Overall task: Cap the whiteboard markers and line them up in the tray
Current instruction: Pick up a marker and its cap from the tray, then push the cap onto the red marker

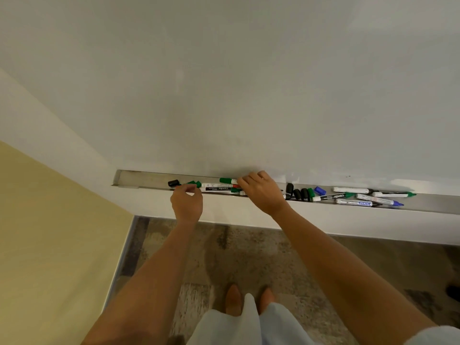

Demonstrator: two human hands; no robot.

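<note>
A long metal tray point(139, 179) runs under the whiteboard point(249, 83). Near its middle lie a few markers: a green-capped one point(227, 181) at the back and two white-barrelled ones point(214, 187) in front. My right hand point(261, 191) lies over their right ends, fingers curled down onto them. My left hand point(186, 201) hovers at the tray's front edge, thumb and fingers curled close to green caps point(195, 183); what it holds is hidden. A loose black cap point(173, 183) lies further left. Loose black, green and blue caps point(304, 192) and several markers point(363, 196) lie to the right.
The tray's left end holds nothing beyond the black cap. A yellow wall point(49, 245) stands at the left. Patterned floor point(249, 257) and my feet point(249, 298) are below.
</note>
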